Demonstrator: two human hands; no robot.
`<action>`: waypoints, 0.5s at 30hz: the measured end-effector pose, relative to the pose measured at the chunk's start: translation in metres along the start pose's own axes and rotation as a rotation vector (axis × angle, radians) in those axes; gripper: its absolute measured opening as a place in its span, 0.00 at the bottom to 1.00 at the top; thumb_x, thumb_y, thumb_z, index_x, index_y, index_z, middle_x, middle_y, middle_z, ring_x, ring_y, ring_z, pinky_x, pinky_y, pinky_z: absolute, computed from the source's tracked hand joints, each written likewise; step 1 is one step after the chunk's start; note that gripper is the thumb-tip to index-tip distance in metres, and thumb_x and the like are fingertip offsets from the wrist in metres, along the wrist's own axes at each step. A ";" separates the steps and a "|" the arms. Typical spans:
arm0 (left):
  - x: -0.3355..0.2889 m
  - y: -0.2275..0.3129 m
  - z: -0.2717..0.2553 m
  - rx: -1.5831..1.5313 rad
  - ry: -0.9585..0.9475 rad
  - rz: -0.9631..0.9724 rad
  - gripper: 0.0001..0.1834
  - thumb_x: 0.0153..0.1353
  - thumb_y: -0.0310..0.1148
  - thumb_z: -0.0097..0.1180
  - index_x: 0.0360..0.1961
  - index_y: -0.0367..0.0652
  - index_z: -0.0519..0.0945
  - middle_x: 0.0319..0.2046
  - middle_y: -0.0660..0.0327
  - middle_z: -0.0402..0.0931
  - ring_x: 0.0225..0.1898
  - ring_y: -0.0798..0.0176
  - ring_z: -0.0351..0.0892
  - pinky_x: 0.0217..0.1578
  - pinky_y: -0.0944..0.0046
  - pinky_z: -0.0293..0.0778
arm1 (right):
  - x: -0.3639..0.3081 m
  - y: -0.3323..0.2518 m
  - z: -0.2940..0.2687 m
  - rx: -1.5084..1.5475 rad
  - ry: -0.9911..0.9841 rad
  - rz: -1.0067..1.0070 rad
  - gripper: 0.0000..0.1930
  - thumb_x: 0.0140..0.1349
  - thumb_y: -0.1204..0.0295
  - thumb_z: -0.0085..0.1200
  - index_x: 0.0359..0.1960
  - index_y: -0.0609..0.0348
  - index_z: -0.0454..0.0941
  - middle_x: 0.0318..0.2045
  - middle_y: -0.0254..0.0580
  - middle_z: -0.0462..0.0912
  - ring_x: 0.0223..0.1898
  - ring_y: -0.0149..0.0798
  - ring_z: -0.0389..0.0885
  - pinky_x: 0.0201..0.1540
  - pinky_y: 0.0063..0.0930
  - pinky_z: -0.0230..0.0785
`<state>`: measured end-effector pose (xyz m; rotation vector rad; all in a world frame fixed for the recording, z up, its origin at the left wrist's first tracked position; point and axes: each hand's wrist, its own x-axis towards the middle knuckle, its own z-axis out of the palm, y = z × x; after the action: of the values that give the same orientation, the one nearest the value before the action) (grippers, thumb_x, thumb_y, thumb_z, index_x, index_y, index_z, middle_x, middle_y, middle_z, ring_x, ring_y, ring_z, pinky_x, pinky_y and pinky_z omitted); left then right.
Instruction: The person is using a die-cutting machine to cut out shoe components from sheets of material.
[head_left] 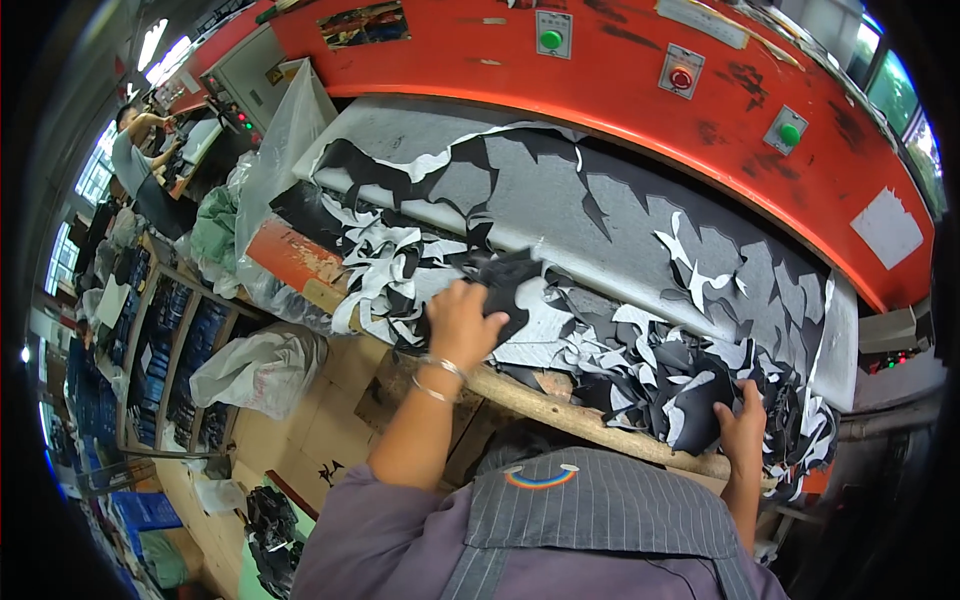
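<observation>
My left hand (pixel 463 328) reaches over the near edge of the work surface, its fingers closed on a black piece of sheet material (pixel 505 285) that is slightly blurred. Farther right, my right hand (pixel 742 422) grips the edge of a black cut piece (pixel 700 405) in a heap of scraps, with its thumb on the near side. Around both hands lie black and white offcuts (pixel 385 265), curled and tangled. Behind them, a large black sheet with jagged cut-out edges (pixel 640 195) lies on the grey machine bed (pixel 530 195).
A red machine beam (pixel 600 85) with green and red buttons spans the back. A worn wooden rail (pixel 580 415) runs along the near edge. At left stand a shelf of dark stacked pieces (pixel 160 340) and a white sack (pixel 265 370). Another person (pixel 145 165) works at the far left.
</observation>
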<state>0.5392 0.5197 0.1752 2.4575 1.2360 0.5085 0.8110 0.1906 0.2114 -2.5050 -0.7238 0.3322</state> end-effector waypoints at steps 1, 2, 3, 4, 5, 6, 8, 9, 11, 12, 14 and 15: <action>-0.010 0.011 -0.001 -0.034 0.015 0.107 0.17 0.46 0.31 0.65 0.39 0.41 0.77 0.45 0.53 0.72 0.48 0.47 0.71 0.51 0.50 0.65 | -0.002 0.004 -0.004 -0.003 0.002 -0.005 0.24 0.47 0.80 0.62 0.48 0.62 0.70 0.50 0.55 0.72 0.51 0.53 0.72 0.53 0.38 0.63; -0.025 0.019 0.003 -0.093 0.085 0.249 0.15 0.43 0.26 0.62 0.35 0.42 0.77 0.43 0.54 0.73 0.46 0.47 0.72 0.50 0.50 0.66 | -0.003 0.008 -0.008 0.181 -0.024 -0.052 0.27 0.46 0.82 0.61 0.51 0.61 0.69 0.53 0.52 0.71 0.53 0.49 0.71 0.54 0.35 0.62; -0.039 0.024 0.004 -0.151 0.155 0.392 0.13 0.41 0.22 0.59 0.32 0.43 0.76 0.40 0.55 0.74 0.44 0.48 0.73 0.49 0.50 0.68 | -0.004 0.006 -0.013 0.363 -0.051 -0.097 0.30 0.45 0.83 0.60 0.54 0.61 0.69 0.56 0.48 0.71 0.55 0.44 0.70 0.56 0.33 0.61; -0.050 0.027 0.001 -0.188 0.196 0.450 0.14 0.39 0.20 0.58 0.32 0.43 0.77 0.40 0.55 0.75 0.44 0.48 0.75 0.47 0.50 0.69 | -0.006 -0.009 -0.021 0.405 0.025 -0.186 0.36 0.45 0.81 0.60 0.61 0.60 0.65 0.56 0.42 0.71 0.56 0.38 0.68 0.59 0.31 0.58; -0.059 0.029 0.000 -0.224 0.238 0.508 0.16 0.38 0.18 0.56 0.32 0.43 0.77 0.39 0.55 0.77 0.43 0.49 0.76 0.46 0.51 0.70 | -0.001 -0.017 -0.030 0.415 0.023 -0.185 0.41 0.44 0.77 0.62 0.65 0.62 0.61 0.57 0.42 0.70 0.57 0.38 0.67 0.61 0.30 0.55; -0.066 0.027 0.001 -0.251 0.261 0.484 0.17 0.37 0.17 0.56 0.32 0.42 0.78 0.42 0.55 0.78 0.44 0.49 0.77 0.45 0.51 0.71 | 0.003 -0.029 -0.034 0.491 0.087 -0.239 0.42 0.45 0.75 0.62 0.66 0.63 0.58 0.57 0.45 0.70 0.56 0.38 0.68 0.60 0.30 0.57; -0.068 0.020 0.001 -0.241 0.321 0.445 0.17 0.38 0.17 0.56 0.34 0.42 0.77 0.46 0.56 0.77 0.43 0.51 0.76 0.44 0.52 0.71 | 0.009 -0.076 -0.038 0.909 -0.022 -0.218 0.46 0.46 0.73 0.63 0.68 0.64 0.52 0.54 0.53 0.72 0.53 0.39 0.74 0.57 0.30 0.64; -0.071 0.012 0.001 -0.226 0.380 0.393 0.17 0.39 0.18 0.56 0.35 0.42 0.77 0.49 0.57 0.76 0.41 0.52 0.76 0.44 0.53 0.70 | 0.023 -0.074 -0.038 0.884 -0.119 -0.220 0.44 0.49 0.73 0.61 0.68 0.65 0.50 0.49 0.52 0.76 0.49 0.39 0.77 0.55 0.31 0.68; -0.066 0.001 0.002 -0.242 0.379 0.379 0.17 0.40 0.18 0.56 0.34 0.43 0.78 0.49 0.59 0.77 0.41 0.54 0.77 0.44 0.55 0.70 | 0.038 -0.115 -0.018 1.233 -0.198 -0.233 0.38 0.52 0.74 0.61 0.64 0.67 0.56 0.44 0.47 0.79 0.46 0.38 0.79 0.53 0.31 0.70; -0.064 -0.006 0.000 -0.227 0.379 0.410 0.16 0.40 0.19 0.57 0.34 0.43 0.78 0.48 0.61 0.78 0.42 0.55 0.76 0.45 0.55 0.70 | 0.052 -0.129 -0.004 1.291 -0.338 -0.208 0.33 0.54 0.74 0.61 0.61 0.67 0.61 0.43 0.45 0.79 0.45 0.37 0.79 0.52 0.31 0.70; -0.064 -0.009 -0.006 -0.148 0.350 0.447 0.11 0.44 0.23 0.57 0.31 0.46 0.79 0.45 0.67 0.80 0.48 0.58 0.75 0.51 0.54 0.66 | 0.082 -0.152 0.032 1.314 -0.582 -0.181 0.25 0.55 0.74 0.61 0.54 0.67 0.67 0.42 0.43 0.79 0.44 0.37 0.79 0.51 0.32 0.70; -0.066 -0.006 -0.011 -0.152 0.355 0.450 0.11 0.44 0.23 0.57 0.31 0.46 0.79 0.45 0.67 0.80 0.48 0.58 0.75 0.51 0.54 0.66 | 0.094 -0.166 0.049 1.282 -0.684 -0.185 0.21 0.56 0.73 0.61 0.50 0.66 0.70 0.42 0.43 0.80 0.44 0.37 0.79 0.51 0.32 0.70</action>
<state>0.4934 0.4706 0.1716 2.5830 0.7070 1.1533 0.7994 0.3832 0.2498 -1.0800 -0.6429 1.1633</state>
